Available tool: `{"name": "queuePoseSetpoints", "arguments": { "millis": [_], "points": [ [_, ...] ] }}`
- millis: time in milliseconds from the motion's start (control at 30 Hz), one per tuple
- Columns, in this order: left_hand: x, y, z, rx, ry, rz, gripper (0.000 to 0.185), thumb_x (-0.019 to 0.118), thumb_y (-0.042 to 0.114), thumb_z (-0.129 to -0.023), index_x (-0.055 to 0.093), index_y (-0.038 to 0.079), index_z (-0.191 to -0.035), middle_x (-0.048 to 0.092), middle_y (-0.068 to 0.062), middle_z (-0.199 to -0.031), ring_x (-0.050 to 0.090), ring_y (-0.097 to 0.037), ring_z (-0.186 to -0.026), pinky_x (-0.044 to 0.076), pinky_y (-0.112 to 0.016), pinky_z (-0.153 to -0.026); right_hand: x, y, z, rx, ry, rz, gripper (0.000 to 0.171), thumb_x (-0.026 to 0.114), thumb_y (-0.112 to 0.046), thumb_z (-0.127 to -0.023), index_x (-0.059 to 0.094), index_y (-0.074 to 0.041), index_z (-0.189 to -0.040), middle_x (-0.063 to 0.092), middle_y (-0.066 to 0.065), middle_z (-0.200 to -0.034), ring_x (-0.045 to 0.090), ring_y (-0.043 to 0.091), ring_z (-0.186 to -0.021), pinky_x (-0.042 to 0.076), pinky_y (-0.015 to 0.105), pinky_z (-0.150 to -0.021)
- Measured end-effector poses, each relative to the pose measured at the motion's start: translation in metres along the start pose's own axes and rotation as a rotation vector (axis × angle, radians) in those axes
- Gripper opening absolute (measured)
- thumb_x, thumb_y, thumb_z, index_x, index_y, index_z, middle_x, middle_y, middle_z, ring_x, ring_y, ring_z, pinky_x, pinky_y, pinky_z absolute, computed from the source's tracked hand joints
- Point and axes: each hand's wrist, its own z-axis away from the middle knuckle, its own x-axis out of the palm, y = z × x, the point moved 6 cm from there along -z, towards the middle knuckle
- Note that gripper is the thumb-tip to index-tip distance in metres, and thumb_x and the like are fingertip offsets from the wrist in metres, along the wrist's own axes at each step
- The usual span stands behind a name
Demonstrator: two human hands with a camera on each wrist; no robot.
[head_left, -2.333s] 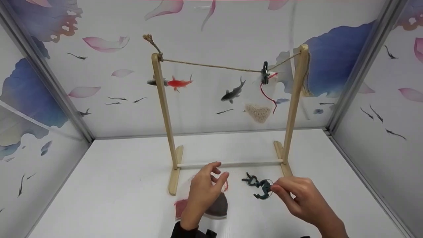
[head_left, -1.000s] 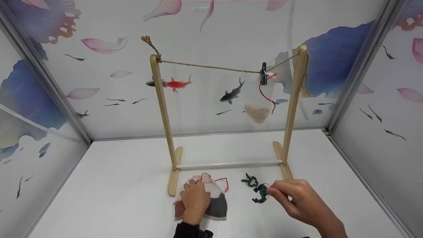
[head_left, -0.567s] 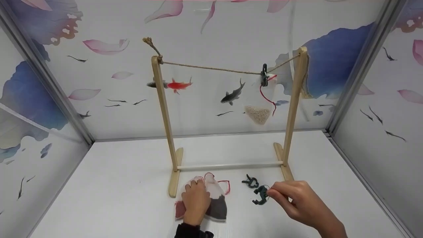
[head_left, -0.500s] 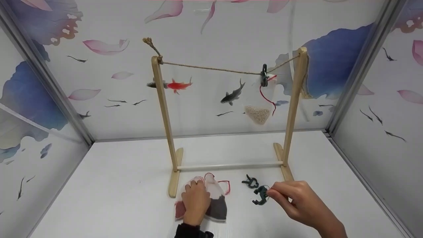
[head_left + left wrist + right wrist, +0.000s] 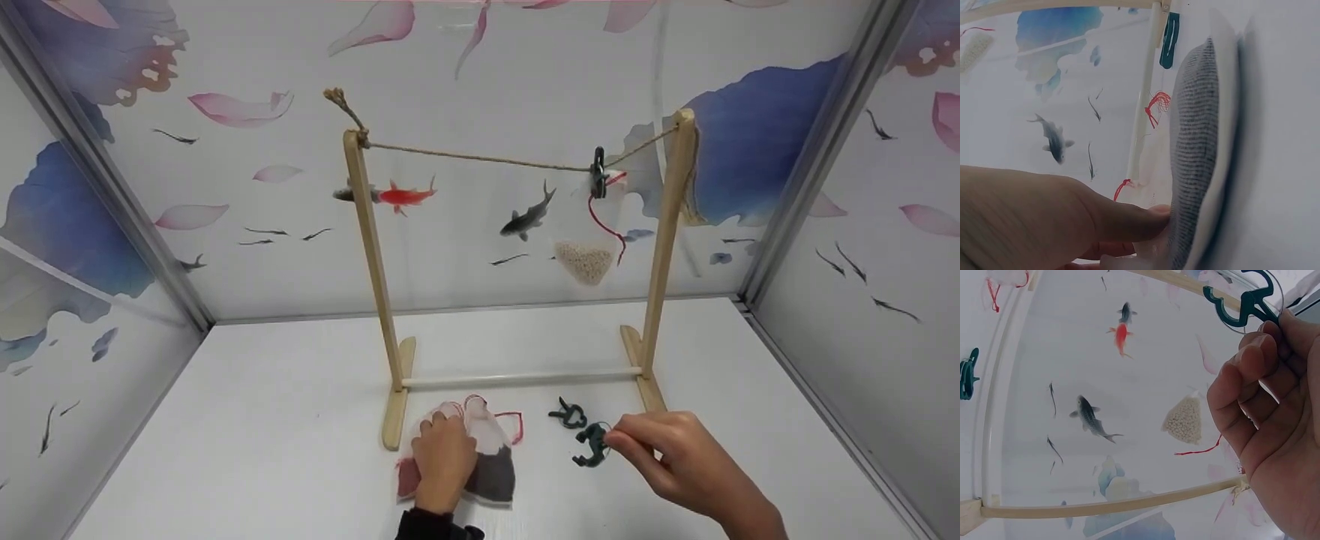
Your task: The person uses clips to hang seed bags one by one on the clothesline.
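1. The right hand [image 5: 675, 457], in the lower right of the head view, is pinching a dark green clip [image 5: 592, 444] between thumb and fingertips — a narrow grip on the clip's handle end, with the clip's mouth pointing toward the frame's centre. The right wrist view is showing the same clip [image 5: 1244, 298] at its top edge, held clear of the palm.

2. The left hand [image 5: 444, 463], at lower centre, is resting on a mesh pouch [image 5: 491, 469] lying on the white bench [image 5: 262, 420]; its fingers are curled over the pouch's top. In the left wrist view the thumb [image 5: 1123, 219] is pressing against the pouch's edge [image 5: 1196, 152].

3. A second green clip [image 5: 568, 414] is lying on the bench just beside the held one, near the foot of the wooden rack [image 5: 371, 262].

4. Higher up, right of centre, a third clip [image 5: 598, 171] is pinning a pouch of pale grains [image 5: 585, 259] to the twine line [image 5: 480, 156].

5. To do this step well, I judge the right hand should be squeezing the handles fully so the mouth is gaping — while the left is gathering the pouch's top edge into a flat, firm fold before lifting.

6. The red drawstring [image 5: 514, 421] is trailing loose and could be snagging.
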Motion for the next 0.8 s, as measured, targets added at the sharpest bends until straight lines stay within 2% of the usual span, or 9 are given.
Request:
{"name": "queuePoseSetpoints", "arguments": {
  "millis": [167,433,567,800],
  "points": [
    [-0.003,-0.002,-0.001,0.006,0.01,0.035,0.026,0.084,0.016,-0.078,0.067,0.001,-0.089,0.063,-0.016,-0.089,0.061,-0.037,-0.085,0.051,-0.054,-0.067,0.001,0.001,0.0,-0.006,-0.002,-0.013,0.032,0.071,0.004,-0.091,0.06,-0.025,-0.083,0.043,-0.016,-0.064,0.037,-0.007,-0.058,0.033,0.008,-0.05],
    [-0.012,0.0,-0.001,0.077,0.121,0.081,0.024,0.085,0.012,-0.077,0.063,0.004,-0.082,0.064,-0.014,-0.078,0.064,-0.038,-0.074,0.05,-0.053,-0.058,0.0,-0.002,-0.001,-0.014,-0.008,0.006,0.035,0.071,0.005,-0.089,0.058,-0.026,-0.083,0.04,-0.016,-0.064,0.032,-0.009,-0.058,0.03,0.006,-0.051],
    [-0.014,0.001,-0.001,0.094,0.143,0.099,0.024,0.084,0.011,-0.079,0.06,0.005,-0.079,0.063,-0.014,-0.07,0.066,-0.038,-0.067,0.05,-0.053,-0.054,0.0,-0.003,-0.002,-0.008,-0.013,0.01,0.037,0.072,0.006,-0.089,0.056,-0.027,-0.081,0.038,-0.017,-0.063,0.03,-0.01,-0.059,0.029,0.005,-0.052],
    [-0.017,-0.001,-0.004,0.058,0.087,0.169,0.022,0.08,0.012,-0.085,0.059,0.006,-0.082,0.062,-0.011,-0.07,0.066,-0.038,-0.066,0.049,-0.051,-0.055,0.002,-0.002,-0.002,0.008,-0.021,0.006,0.038,0.072,0.006,-0.089,0.055,-0.027,-0.081,0.037,-0.017,-0.063,0.029,-0.011,-0.059,0.029,0.005,-0.051]
  ]
}}
